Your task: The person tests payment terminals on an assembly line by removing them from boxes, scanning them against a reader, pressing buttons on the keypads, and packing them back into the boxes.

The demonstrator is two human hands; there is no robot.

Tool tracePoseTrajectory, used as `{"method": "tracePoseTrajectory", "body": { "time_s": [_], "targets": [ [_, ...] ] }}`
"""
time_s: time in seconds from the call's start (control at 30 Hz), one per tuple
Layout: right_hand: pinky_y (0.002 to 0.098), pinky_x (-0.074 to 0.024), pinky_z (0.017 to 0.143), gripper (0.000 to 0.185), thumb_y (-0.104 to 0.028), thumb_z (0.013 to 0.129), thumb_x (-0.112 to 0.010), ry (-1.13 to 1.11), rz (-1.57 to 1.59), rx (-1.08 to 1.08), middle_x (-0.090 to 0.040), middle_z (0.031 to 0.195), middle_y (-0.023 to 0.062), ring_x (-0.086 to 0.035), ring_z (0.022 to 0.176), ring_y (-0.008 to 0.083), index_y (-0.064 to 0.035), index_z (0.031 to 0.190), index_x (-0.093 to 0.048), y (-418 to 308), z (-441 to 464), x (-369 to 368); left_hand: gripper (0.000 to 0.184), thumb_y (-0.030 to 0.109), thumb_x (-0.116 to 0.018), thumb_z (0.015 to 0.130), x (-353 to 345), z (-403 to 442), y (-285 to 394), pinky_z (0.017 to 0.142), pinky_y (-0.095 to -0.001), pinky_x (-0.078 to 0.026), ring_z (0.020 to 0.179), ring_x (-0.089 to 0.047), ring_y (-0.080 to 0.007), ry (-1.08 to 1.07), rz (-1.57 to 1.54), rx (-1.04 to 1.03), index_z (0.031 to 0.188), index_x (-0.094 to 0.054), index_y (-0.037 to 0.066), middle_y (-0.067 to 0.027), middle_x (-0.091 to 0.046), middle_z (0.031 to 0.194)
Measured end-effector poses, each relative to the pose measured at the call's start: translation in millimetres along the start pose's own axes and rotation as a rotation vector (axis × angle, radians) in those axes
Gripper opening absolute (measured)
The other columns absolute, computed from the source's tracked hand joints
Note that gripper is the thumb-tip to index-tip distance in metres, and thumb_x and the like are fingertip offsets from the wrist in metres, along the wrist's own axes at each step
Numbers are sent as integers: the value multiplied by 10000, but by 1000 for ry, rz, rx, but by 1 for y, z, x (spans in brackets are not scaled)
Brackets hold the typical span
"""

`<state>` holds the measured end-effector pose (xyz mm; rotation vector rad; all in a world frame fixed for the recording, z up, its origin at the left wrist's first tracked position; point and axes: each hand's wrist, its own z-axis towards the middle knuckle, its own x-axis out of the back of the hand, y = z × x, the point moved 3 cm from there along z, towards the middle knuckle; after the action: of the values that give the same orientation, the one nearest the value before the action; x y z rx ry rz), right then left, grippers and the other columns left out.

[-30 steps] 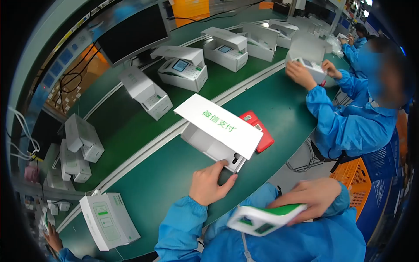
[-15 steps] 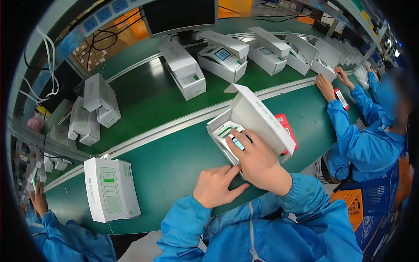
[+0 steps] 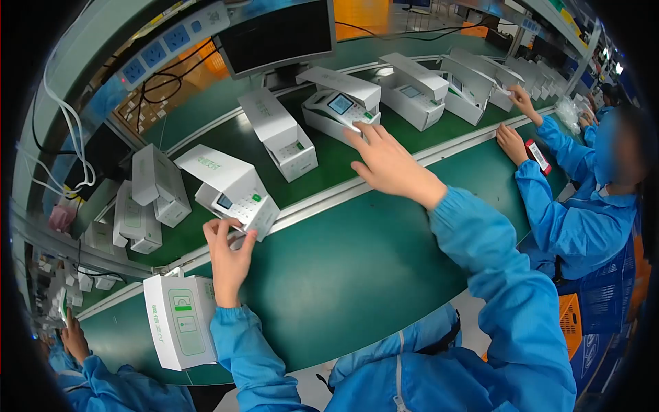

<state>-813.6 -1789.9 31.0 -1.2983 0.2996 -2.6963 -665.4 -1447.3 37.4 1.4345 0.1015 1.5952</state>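
Note:
My left hand point(image 3: 228, 259) has its thumb and fingers on the near end of an open white box point(image 3: 257, 218), which holds a white card terminal point(image 3: 230, 203) and stands on the green conveyor. My right hand point(image 3: 391, 165) is stretched out over the rail with its fingers apart. Its fingertips are at the near corner of another open white box point(image 3: 322, 125), with a terminal point(image 3: 341, 104) inside; whether they touch is hard to tell. A closed-looking white box point(image 3: 182, 323) with green print stands on the near table, left of my left forearm.
More open white boxes point(image 3: 292, 158) stand along the conveyor point(image 3: 329, 161). A monitor point(image 3: 278, 41) is behind them. At the right a co-worker's sleeve point(image 3: 549, 199) lies near a red device point(image 3: 537, 156). Another person's hand point(image 3: 73, 336) shows at the lower left.
The box I was filling has moved left onto the conveyor with my left hand. My right hand has left its terminal and reached forward. The red item beside that box is no longer in view there.

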Motion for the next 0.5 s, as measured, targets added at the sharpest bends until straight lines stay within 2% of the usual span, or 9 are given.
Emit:
{"method": "tracePoseTrajectory", "body": {
  "time_s": [0.03,0.13,0.2,0.23,0.3,0.37,0.4,0.47,0.5],
  "targets": [
    [509,-475,1031,566,-185,875,-760,83,-148,17,-591,1327,212,-557,1238,395,34,1354,-551,18,7,-26,342,104,-803,905,3,13,-7,1036,-439,-566,1260,-559,-299,12,49,36,1171,-590,76,-122,-425,1323],
    [496,-478,1016,593,-216,817,-820,-125,-305,-86,-595,1294,224,-539,1276,372,21,1303,-575,30,20,-47,380,-63,-678,920,3,48,-41,1153,-483,-482,1342,-526,-313,120,-182,11,1264,-564,50,-133,-508,1335],
    [467,-498,964,504,-166,782,-827,-92,-308,-19,-652,1143,189,-621,1166,356,-14,1206,-600,32,27,-46,467,-96,-633,923,-1,67,-55,1207,-490,-415,1369,-519,-303,176,-284,-23,1361,-530,31,-153,-527,1403],
    [468,-503,947,478,-150,779,-823,-137,-287,-3,-663,1100,179,-642,1124,358,-15,1180,-601,36,30,-46,527,-58,-635,937,-5,70,-59,1180,-477,-435,1349,-540,-281,218,-324,1,1435,-495,41,-162,-499,1485],
    [480,-521,879,374,-84,782,-785,-250,-169,-44,-689,992,166,-689,996,373,-10,1096,-596,36,33,-35,461,-14,-647,940,-9,65,-45,1082,-434,-494,1287,-577,-287,436,-115,-18,1386,-543,37,-166,-537,1398],
    [500,-493,862,340,-75,818,-762,-179,-30,-17,-672,998,198,-660,1025,386,-12,1098,-580,26,21,-9,336,67,-668,944,-7,68,-33,954,-391,-518,1117,-642,-271,638,11,-94,1277,-632,38,-149,-614,1258],
    [510,-480,853,324,-71,835,-751,-155,43,-6,-663,1002,214,-645,1040,392,-12,1099,-573,17,7,5,218,69,-658,962,0,69,-28,901,-377,-520,990,-665,-245,691,-41,-149,1174,-675,25,-112,-667,1082],
    [533,-503,894,325,-101,845,-742,-336,131,-128,-651,1077,223,-636,1068,423,23,1100,-583,-18,-21,43,149,71,-641,984,18,76,-24,829,-348,-513,873,-652,-204,782,-129,-165,1115,-680,12,-65,-663,943],
    [542,-488,943,384,-128,877,-730,-247,145,-143,-616,1157,263,-593,1123,458,48,1179,-570,-39,-40,55,131,71,-631,992,30,75,-20,794,-324,-505,849,-635,-177,805,-202,-119,1099,-677,11,-49,-653,918]
  ]
}}
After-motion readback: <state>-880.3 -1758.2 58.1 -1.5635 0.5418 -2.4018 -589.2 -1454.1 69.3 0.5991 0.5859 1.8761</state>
